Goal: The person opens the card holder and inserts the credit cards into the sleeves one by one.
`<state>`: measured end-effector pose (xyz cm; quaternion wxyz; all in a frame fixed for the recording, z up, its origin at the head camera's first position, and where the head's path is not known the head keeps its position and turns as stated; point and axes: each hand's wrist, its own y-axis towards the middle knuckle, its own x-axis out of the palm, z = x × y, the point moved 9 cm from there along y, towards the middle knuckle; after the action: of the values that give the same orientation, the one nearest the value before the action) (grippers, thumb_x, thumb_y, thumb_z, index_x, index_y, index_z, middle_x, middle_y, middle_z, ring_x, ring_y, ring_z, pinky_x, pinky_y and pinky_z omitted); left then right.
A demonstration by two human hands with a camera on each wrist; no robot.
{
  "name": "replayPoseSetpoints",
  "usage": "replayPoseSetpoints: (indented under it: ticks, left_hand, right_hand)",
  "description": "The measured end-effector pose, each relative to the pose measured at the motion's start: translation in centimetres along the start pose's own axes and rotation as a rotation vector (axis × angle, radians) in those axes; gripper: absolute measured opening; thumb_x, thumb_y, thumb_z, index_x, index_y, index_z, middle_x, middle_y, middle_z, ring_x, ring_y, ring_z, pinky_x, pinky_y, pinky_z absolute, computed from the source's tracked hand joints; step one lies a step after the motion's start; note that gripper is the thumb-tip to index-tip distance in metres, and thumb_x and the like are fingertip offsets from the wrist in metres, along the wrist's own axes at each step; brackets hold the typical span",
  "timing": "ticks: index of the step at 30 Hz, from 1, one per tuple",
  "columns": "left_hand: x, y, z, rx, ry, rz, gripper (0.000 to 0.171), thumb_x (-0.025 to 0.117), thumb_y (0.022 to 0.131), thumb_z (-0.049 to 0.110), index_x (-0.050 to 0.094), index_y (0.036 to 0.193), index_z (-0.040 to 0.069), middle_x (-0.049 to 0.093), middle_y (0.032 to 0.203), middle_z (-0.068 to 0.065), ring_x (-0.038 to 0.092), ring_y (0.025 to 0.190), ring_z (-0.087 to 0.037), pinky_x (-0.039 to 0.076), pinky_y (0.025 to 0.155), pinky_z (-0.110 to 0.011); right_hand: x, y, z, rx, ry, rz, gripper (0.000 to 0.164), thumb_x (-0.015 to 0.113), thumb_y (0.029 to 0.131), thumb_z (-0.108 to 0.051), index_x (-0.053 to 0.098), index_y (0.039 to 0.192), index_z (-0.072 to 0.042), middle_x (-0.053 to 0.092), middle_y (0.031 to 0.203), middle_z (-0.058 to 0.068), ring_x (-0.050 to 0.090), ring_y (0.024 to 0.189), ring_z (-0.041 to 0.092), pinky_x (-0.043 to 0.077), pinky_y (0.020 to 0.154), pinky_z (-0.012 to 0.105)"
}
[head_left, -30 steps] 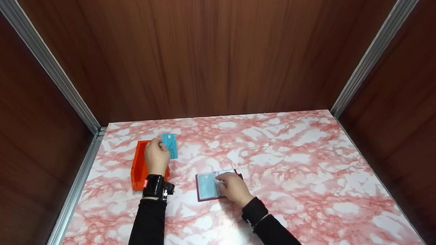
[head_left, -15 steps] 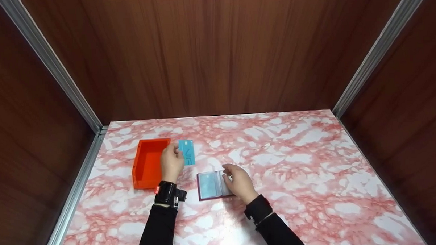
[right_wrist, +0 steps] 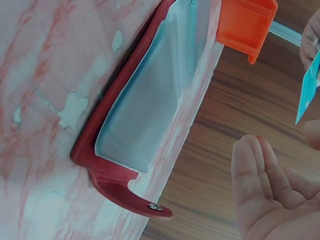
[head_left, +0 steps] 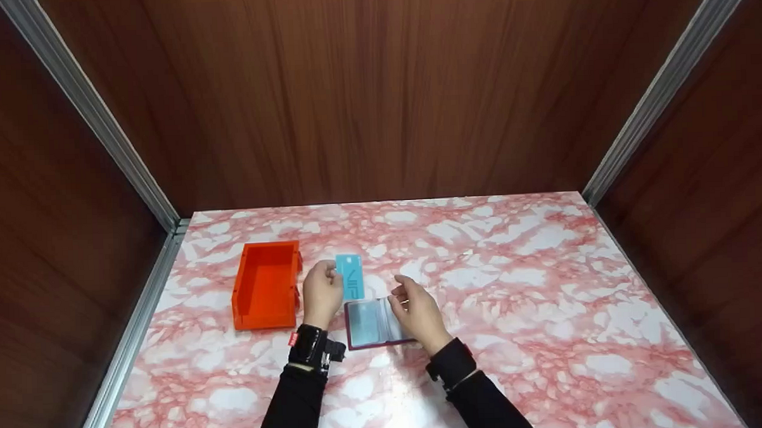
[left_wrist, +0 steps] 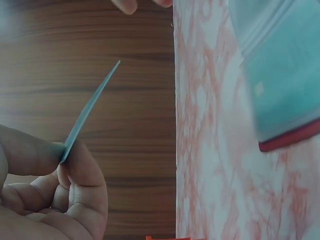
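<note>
My left hand [head_left: 323,294] pinches a blue plastic card [head_left: 350,277] marked VIP by its left edge, between thumb and forefinger. In the left wrist view this card [left_wrist: 90,112] shows nearly edge-on. Just below the card, a dark red card holder [head_left: 349,330] lies spread open on the table. Its left clear sleeve has a pale blue card [left_wrist: 285,75] in it. My right hand [head_left: 420,314] hovers over the holder's right side, fingers loosely bent with nothing held. The right wrist view shows the holder's strap [right_wrist: 132,200] with a metal snap.
An orange plastic bin [head_left: 266,284] stands left of my left hand. The table [head_left: 517,310] has a red-and-white marbled surface. Dark wood panels [head_left: 377,100] rise behind it and on both sides, with metal rails at the corners.
My left hand has carried the blue card rightward and nearer, from beside the bin to just behind the card holder. My right hand has lifted slightly off the holder's sleeves.
</note>
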<state>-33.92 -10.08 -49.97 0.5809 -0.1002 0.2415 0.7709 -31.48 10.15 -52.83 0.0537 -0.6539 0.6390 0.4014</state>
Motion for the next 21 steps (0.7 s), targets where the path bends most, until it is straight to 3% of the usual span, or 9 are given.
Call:
replayPoseSetpoints:
  ticks: [11,21]
  left_hand:
    - [2.8,-1.7,0.1,-0.004,-0.051,-0.054,0.022,0.065,0.087,-0.003,0.064,0.109,-0.007,0.063,0.088,-0.01,0.06,0.083,-0.026,0.051,0.077,-0.042]
    - [4.6,-2.7,0.2,-0.002,-0.097,-0.121,0.022,0.068,0.086,-0.002,0.065,0.107,-0.006,0.065,0.089,-0.01,0.064,0.084,-0.026,0.053,0.078,-0.041]
  right_hand:
    - [-0.1,0.3,0.3,0.042,0.12,0.024,0.038,0.065,0.094,-0.007,0.054,0.126,0.01,0.065,0.102,0.018,0.067,0.088,0.028,0.057,0.076,0.036]
    - [0.0,0.1,0.5,0.051,0.103,0.006,0.037,0.064,0.096,-0.01,0.056,0.128,0.008,0.066,0.096,0.012,0.066,0.086,0.026,0.056,0.077,0.038]
